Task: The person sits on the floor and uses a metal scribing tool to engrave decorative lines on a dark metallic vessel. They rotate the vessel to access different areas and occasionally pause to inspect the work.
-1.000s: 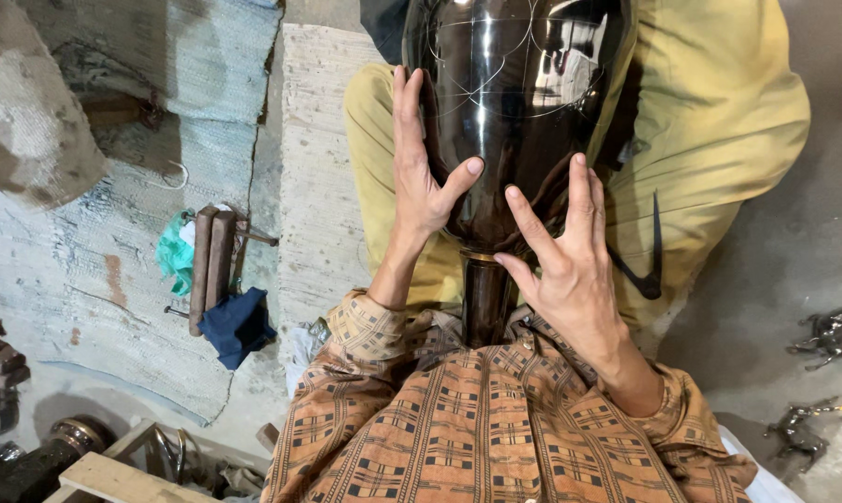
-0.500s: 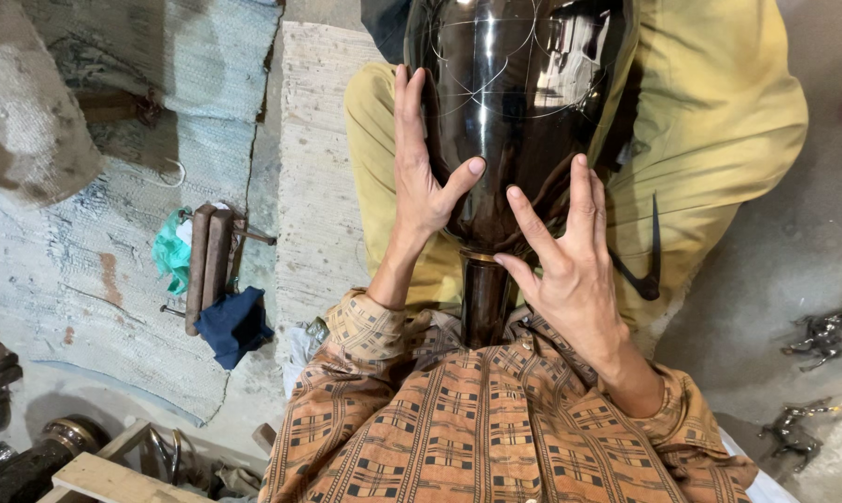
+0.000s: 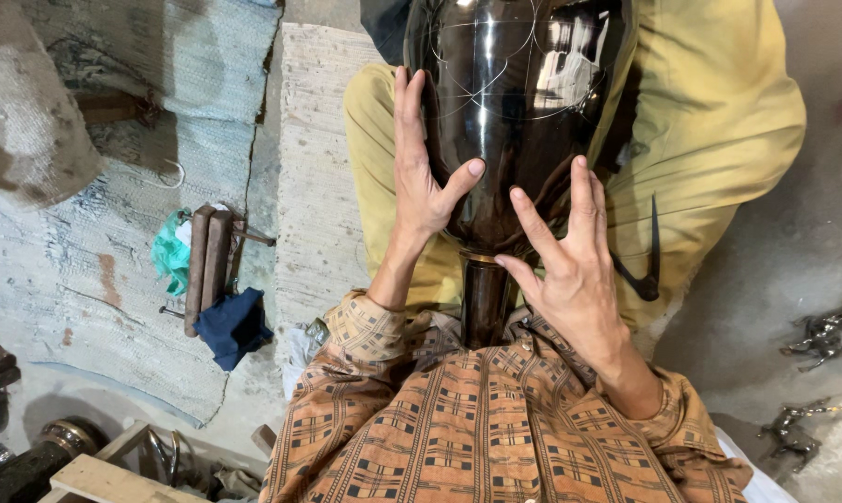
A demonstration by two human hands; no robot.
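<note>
Left hand (image 3: 421, 182), right hand (image 3: 570, 270) spread flat against glossy black vase (image 3: 514, 121); vase top cut off by frame; green packet (image 3: 171, 253) left, half hidden.

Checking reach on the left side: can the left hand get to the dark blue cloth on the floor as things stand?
Probably yes. The left hand lies flat on the black vase, gripping nothing, and the blue cloth lies in the open on that side, beside the wooden handles. It would have to leave the vase.

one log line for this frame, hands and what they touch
left hand: flat on black vase | right hand: fingers spread on vase lower body | vase: lying across lap, neck toward person | nearby: blue cloth
</note>
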